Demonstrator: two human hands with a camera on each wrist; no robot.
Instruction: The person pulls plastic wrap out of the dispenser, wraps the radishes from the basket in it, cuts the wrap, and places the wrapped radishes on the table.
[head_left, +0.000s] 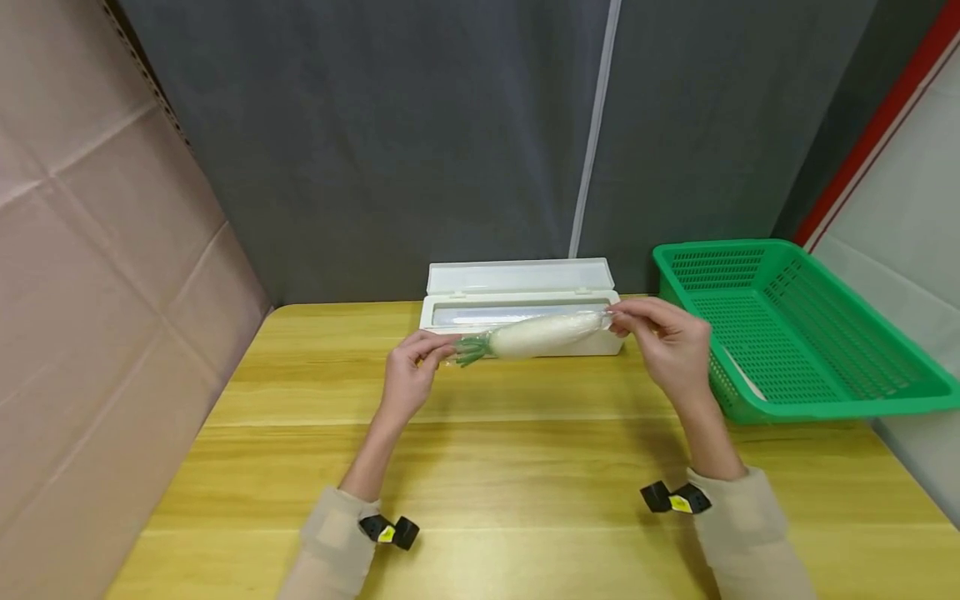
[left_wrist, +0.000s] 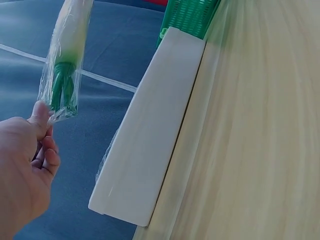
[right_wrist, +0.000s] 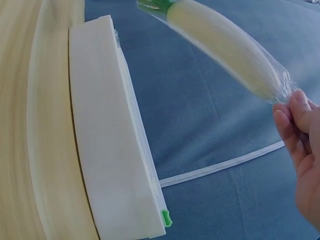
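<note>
A white daikon radish (head_left: 543, 335) with cut green stems hangs level in the air, wrapped in clear plastic film. My left hand (head_left: 411, 371) pinches the film at the green stem end between thumb and fingers. At the other end, my right hand (head_left: 671, 342) pinches the gathered film past the white tip. Behind and below the radish is a long white box (head_left: 592, 343), its lid (head_left: 521, 275) raised and a roll of film (head_left: 480, 315) inside. In the right wrist view, a small green piece (right_wrist: 166, 218) sits on the box's edge.
A green perforated basket (head_left: 757, 308) stands on the right side of the wooden table (head_left: 525, 467), with a thin white object (head_left: 745, 375) partly visible in it. A dark grey curtain (head_left: 412, 150) hangs behind the table, and a pale sheet (head_left: 97, 267) covers the left side.
</note>
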